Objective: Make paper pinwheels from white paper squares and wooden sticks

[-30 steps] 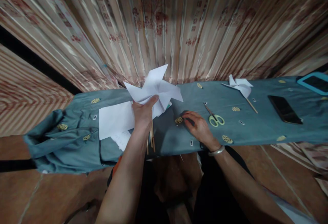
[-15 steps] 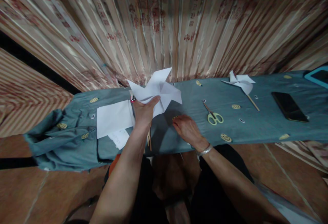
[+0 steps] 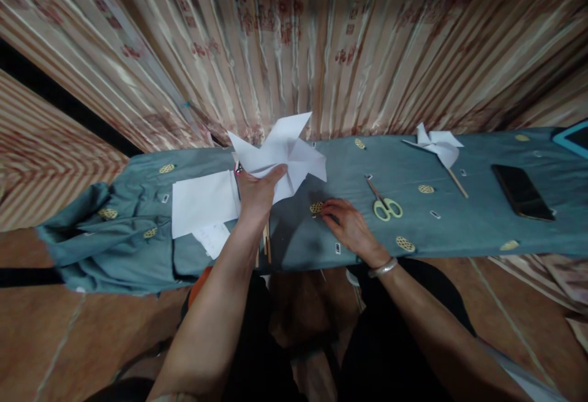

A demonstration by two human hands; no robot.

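My left hand [image 3: 257, 189] is closed on a white paper pinwheel [image 3: 287, 144], its thumb pressed on the middle where the folded points meet. Several pointed blades spread out beyond the fingers. To the right, low over the cloth, my right hand [image 3: 346, 224] has its thumb and fingers pinched together; whatever may be between the fingertips is too small to make out. Green-handled scissors [image 3: 386, 207] lie just right of that hand. Below my left wrist are several thin wooden sticks [image 3: 267, 246], partly hidden by the forearm.
A stack of white square paper [image 3: 204, 203] and a crumpled white slip [image 3: 214, 239] lie at left. Farther right are a finished pinwheel on a stick [image 3: 440, 146], a black phone [image 3: 522, 192] and a blue-edged device [image 3: 572, 138]. A curtain [image 3: 294, 53] hangs behind the cloth-covered table [image 3: 468, 224].
My right hand has shifted slightly to the right, its fingertips now showing pinched beside a printed yellow mark. The left hand still holds the pinwheel. The view has moved a little.
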